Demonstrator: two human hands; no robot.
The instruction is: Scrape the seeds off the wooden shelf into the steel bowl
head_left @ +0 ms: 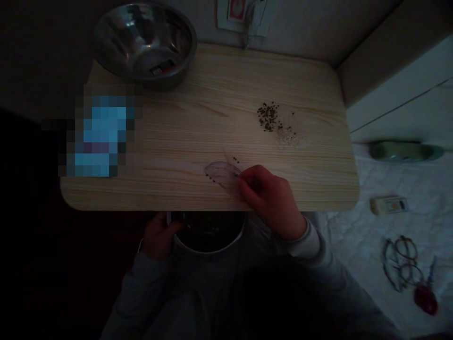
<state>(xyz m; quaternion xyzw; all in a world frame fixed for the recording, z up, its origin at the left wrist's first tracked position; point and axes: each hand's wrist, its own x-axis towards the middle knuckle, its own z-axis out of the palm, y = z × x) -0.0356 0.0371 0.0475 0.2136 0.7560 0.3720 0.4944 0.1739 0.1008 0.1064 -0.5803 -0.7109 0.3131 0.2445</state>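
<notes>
My right hand [271, 198] rests on the near edge of a pale wooden table [212, 118], fingers closed on a small clear plastic scoop-like piece [221, 172]. A few dark seeds [235, 160] lie beside that piece. My left hand [157, 238] is below the table edge, gripping the rim of a round bowl [208, 233] held in my lap; its dark contents are hard to make out. A small pile of dark seeds [269, 116] and pale grains [292, 134] sits toward the table's right.
A steel mixing bowl [145, 42] stands at the table's far left corner. A blurred blue patch [101, 134] covers the left side. On the white cloth at right lie a green object [403, 151], a small packet [388, 205], glasses [401, 262] and a red-handled tool [426, 295].
</notes>
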